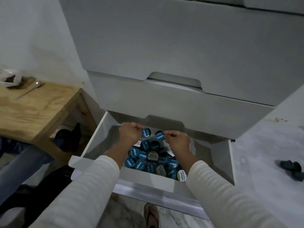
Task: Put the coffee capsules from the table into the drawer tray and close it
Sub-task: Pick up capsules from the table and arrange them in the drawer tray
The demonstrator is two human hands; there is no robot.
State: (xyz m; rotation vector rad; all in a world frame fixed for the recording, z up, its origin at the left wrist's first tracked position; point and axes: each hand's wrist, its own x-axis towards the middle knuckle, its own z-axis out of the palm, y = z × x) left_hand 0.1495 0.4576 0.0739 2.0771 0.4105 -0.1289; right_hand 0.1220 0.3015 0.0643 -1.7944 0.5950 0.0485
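While our left hand (130, 132) and right hand (176, 139) each pinch a blue capsule (146, 132) over the tray (191, 148), a loose release could bounce one onto the drawer (92, 143) floor.

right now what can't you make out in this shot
Head view only:
- Tray under the capsule pile: covered by capsules and both forearms.
- Rear of the open drawer: hidden by the drawer front above it.
- Dark items on the white surface, right edge: blurred, possibly capsules.
- Bag on the wooden table: cut off at the left edge, motion-blurred.
- Left hand and right hand: each grip holds a capsule.
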